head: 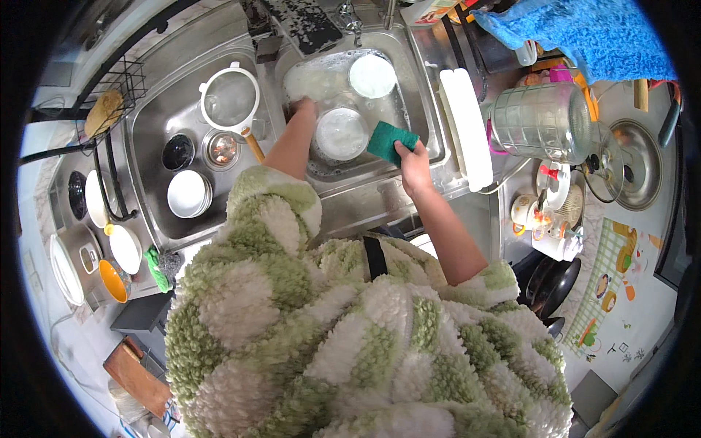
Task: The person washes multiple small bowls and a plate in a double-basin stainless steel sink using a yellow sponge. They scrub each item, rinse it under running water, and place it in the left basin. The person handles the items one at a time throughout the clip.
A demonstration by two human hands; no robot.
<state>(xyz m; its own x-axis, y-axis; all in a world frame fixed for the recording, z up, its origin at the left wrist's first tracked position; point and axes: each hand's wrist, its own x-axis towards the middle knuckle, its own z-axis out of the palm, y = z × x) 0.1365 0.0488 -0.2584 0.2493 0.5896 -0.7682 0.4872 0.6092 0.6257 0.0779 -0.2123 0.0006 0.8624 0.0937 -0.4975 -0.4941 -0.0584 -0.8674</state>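
In the right basin of the steel sink (435,126), my left hand (302,107) reaches into cloudy, soapy water; its fingers are under the surface, and what they touch is hidden. A round white dish (342,133) lies in the water between my hands. Behind it, near the faucet (350,21), is another round white dish (373,76). My right hand (409,156) grips a green scouring pad (390,142) by its right edge, above the basin's front right part.
The left basin holds stacked white bowls (187,194), a dark bowl (178,152) and a drain strainer (221,149). A wood-handled sieve (230,98) lies over that basin. White trays (468,128) and a large glass jar (539,123) stand at the right.
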